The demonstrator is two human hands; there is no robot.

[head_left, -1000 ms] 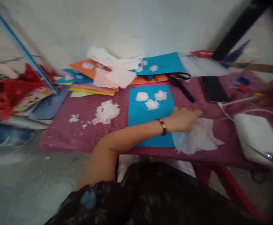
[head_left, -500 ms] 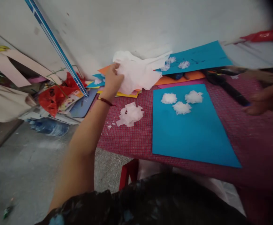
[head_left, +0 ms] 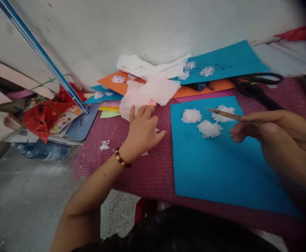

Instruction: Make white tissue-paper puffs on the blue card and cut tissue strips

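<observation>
In my right hand (head_left: 284, 140) is a pencil (head_left: 225, 114), its tip pointing left over the blue sheet (head_left: 221, 168). Three fluffy white paper tufts (head_left: 210, 129) sit on the upper part of that sheet. My left hand (head_left: 143, 131), a beaded bracelet on its wrist, lies palm down with fingers spread over the table, left of the sheet. It covers most of a small heap of cut white paper pieces. Just beyond its fingertips is crumpled white tissue paper (head_left: 155, 85); whether they touch is hard to tell.
Black scissors (head_left: 250, 89) lie beyond the blue sheet. Coloured sheets with tufts, including an orange sheet (head_left: 110, 81), are stacked against the wall. Paper scraps (head_left: 104, 145) dot the checked tablecloth (head_left: 153, 178). A blue-white strip (head_left: 42, 56) leans at left, near a red bag (head_left: 41, 119).
My left hand has left the tissue paper and come nearer, down over the paper pieces. My right hand has moved left with the pencil, over the blue sheet.
</observation>
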